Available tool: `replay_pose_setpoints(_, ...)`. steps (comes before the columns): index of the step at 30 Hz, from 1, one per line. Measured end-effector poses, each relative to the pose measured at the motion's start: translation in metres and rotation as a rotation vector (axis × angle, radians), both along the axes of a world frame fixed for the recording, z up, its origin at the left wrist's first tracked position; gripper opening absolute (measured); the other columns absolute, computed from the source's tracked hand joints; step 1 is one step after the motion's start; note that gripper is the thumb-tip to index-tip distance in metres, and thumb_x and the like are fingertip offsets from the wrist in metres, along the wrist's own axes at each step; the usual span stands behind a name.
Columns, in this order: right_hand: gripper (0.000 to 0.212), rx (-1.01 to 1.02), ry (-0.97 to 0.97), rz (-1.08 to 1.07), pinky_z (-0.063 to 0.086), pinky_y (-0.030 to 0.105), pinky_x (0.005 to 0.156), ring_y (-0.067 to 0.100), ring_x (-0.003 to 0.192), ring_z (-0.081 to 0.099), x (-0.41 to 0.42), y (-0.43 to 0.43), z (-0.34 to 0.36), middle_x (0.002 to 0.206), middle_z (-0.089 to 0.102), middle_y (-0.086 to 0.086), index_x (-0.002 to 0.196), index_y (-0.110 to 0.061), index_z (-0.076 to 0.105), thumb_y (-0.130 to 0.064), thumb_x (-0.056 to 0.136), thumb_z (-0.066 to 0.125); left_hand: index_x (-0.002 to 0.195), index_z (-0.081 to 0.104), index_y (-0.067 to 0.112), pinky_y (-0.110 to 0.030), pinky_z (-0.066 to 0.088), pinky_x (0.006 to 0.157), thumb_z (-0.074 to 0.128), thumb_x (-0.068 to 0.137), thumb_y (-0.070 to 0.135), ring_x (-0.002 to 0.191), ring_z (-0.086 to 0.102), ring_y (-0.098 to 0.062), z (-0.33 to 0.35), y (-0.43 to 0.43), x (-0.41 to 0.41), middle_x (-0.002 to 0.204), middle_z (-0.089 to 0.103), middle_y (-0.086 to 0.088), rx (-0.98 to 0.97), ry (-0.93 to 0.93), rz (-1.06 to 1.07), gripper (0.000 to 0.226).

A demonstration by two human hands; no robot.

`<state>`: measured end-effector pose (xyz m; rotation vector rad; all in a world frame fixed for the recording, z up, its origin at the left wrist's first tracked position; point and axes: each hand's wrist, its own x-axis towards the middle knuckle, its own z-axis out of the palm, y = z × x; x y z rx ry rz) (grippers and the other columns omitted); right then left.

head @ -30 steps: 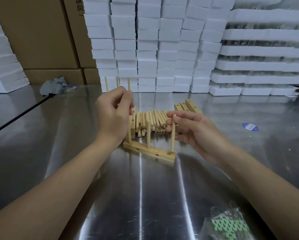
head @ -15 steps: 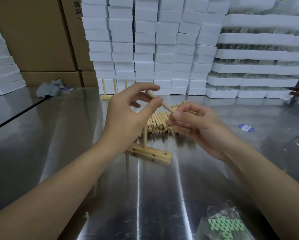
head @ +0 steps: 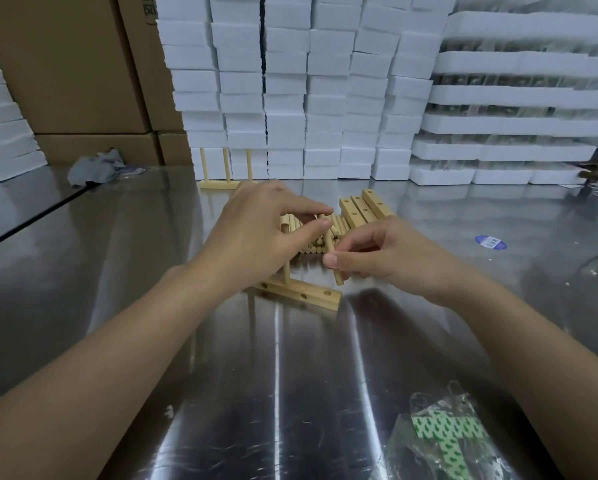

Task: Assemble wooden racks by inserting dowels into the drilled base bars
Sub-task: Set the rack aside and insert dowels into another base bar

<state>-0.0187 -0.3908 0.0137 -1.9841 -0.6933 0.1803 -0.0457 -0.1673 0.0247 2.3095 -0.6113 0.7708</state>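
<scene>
One dowel (head: 337,284) tilted over the base bar (head: 301,295).
Pinched at top by left hand (head: 266,230), lower by right hand (head: 394,258), tip near bar's end.

**Reflective metal tabletop (head: 145,278) and its load**

Carries a drilled base bar (head: 302,295) near the middle. Holds a pile of loose dowels (head: 311,242) just behind that bar, spare bars (head: 363,209) behind and right of it, and a finished rack (head: 221,183) farther behind. Bears a grey rag (head: 95,166) well behind-left of the bar, a blue sticker (head: 490,242) to its right, and a clear plastic bag (head: 442,439) in front-right.
</scene>
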Motion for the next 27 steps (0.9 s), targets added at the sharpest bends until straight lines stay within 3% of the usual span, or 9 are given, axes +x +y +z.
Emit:
replay_pose_setpoints(9, 0.023, -0.050, -0.040, 0.033, 0.042, 0.021, 0.065, 0.007, 0.069, 0.052, 0.005, -0.001, -0.006, 0.070, 0.065, -0.002, 0.078, -0.021, 0.082, -0.042, 0.087, 0.083, 0.117, 0.080, 0.041, -0.047, 0.049, 0.099, 0.072, 0.093, 0.048, 0.093, 0.065, -0.006, -0.003, 0.000, 0.002, 0.085, 0.063, 0.034, 0.066, -0.059, -0.013, 0.027)
replay_pose_setpoints(15, 0.026, -0.071, -0.064, 0.056, 0.039, 0.023, 0.063, 0.013, 0.068, 0.047, 0.009, -0.002, -0.010, 0.068, 0.059, 0.000, 0.077, -0.021, 0.082, -0.045, 0.086, 0.084, 0.121, 0.078, 0.044, -0.049, 0.045, 0.100, 0.075, 0.097, 0.047, 0.097, 0.065, -0.017, -0.004, 0.002, 0.004, 0.093, 0.073, 0.009, 0.093, -0.037, -0.013, 0.024)
replay_pose_setpoints(22, 0.020, -0.040, -0.103, 0.100, 0.034, 0.010, 0.056, 0.003, 0.059, 0.044, 0.014, -0.004, -0.013, 0.059, 0.056, -0.012, 0.076, -0.017, 0.081, -0.033, 0.089, 0.084, 0.120, 0.080, 0.041, -0.050, 0.047, 0.097, 0.077, 0.096, 0.044, 0.097, 0.065, -0.016, -0.005, 0.002, 0.002, 0.094, 0.073, 0.012, 0.095, -0.050, -0.036, 0.024)
replay_pose_setpoints(24, 0.013, -0.002, -0.125, 0.129, 0.039, 0.007, 0.061, -0.001, 0.060, 0.052, 0.015, -0.003, -0.014, 0.062, 0.062, -0.015, 0.079, -0.016, 0.081, -0.023, 0.090, 0.084, 0.121, 0.080, 0.039, -0.050, 0.047, 0.096, 0.078, 0.096, 0.042, 0.097, 0.065, -0.016, -0.004, 0.002, 0.002, 0.094, 0.074, 0.011, 0.104, -0.060, -0.039, 0.025)
replay_pose_setpoints(27, 0.003, 0.070, -0.155, 0.159, 0.048, 0.013, 0.073, 0.004, 0.073, 0.066, 0.015, 0.000, -0.014, 0.077, 0.076, -0.005, 0.087, -0.012, 0.081, -0.011, 0.088, 0.083, 0.121, 0.080, 0.036, -0.045, 0.047, 0.090, 0.078, 0.097, 0.039, 0.095, 0.066, -0.016, -0.003, 0.002, 0.001, 0.094, 0.075, 0.012, 0.140, -0.106, -0.039, 0.025)
